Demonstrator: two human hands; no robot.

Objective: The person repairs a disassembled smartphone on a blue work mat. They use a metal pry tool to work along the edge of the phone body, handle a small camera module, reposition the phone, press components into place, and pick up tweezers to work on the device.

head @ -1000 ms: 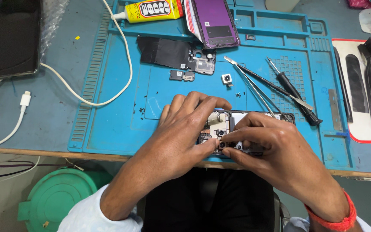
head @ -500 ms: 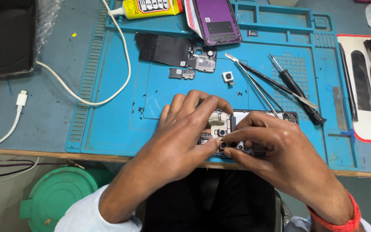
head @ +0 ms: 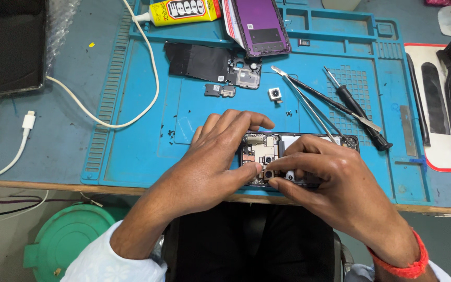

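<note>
One blue repair mat bears an opened phone at its 6 o'clock edge. Left hand clasps the phone's left end, fingers curled over it; right hand pinches a small part on the board. Tweezers lie toward 1 o'clock.

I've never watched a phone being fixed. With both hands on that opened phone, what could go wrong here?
1. The phone lies near the table's front edge; a push from the left hand or right hand might slide it off.
2. Tiny black screws lie loose on the blue mat; a sleeve could scatter them.
3. The tweezers point close to the fingers and could get bumped.
</note>
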